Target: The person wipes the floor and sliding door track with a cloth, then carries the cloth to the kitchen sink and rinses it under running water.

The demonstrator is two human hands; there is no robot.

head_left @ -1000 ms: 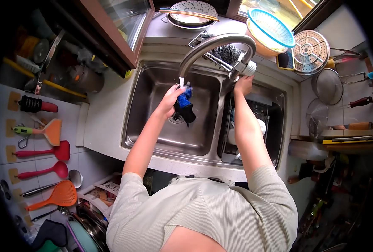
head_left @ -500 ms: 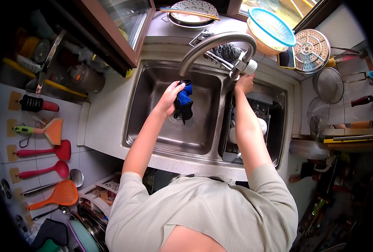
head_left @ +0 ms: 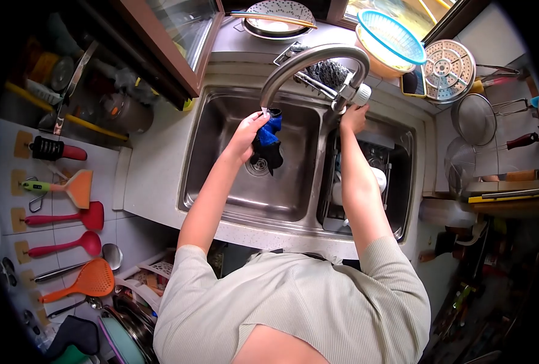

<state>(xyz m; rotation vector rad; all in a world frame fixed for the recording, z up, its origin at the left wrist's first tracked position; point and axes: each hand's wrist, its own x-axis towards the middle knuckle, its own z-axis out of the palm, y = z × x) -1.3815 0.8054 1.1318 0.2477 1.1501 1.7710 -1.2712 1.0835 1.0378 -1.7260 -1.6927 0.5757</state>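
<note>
My left hand [head_left: 245, 138] pinches the upper end of a limp blue-and-black cloth item [head_left: 269, 136], perhaps a glove or sock. It hangs right below the spout of the curved metal faucet [head_left: 309, 57], over the left sink basin [head_left: 233, 188]. A pale glint shows between spout and fingers; whether it is running water I cannot tell. At the faucet's base my right hand [head_left: 353, 119] has its fingers closed by the handle, just under a white round part [head_left: 362, 94]. The handle itself is mostly hidden by the fingers.
A rack with white dishes [head_left: 379, 177] sits in the right basin, under my right forearm. Behind the faucet are a wire holder with a dark scrubber [head_left: 329, 74], a blue basket [head_left: 391, 37] and bowls [head_left: 278, 18]. An open window frame [head_left: 178, 54] juts in at left.
My left hand has risen slightly with the cloth item, bringing it nearer the spout. My right hand stays at the faucet's base.
</note>
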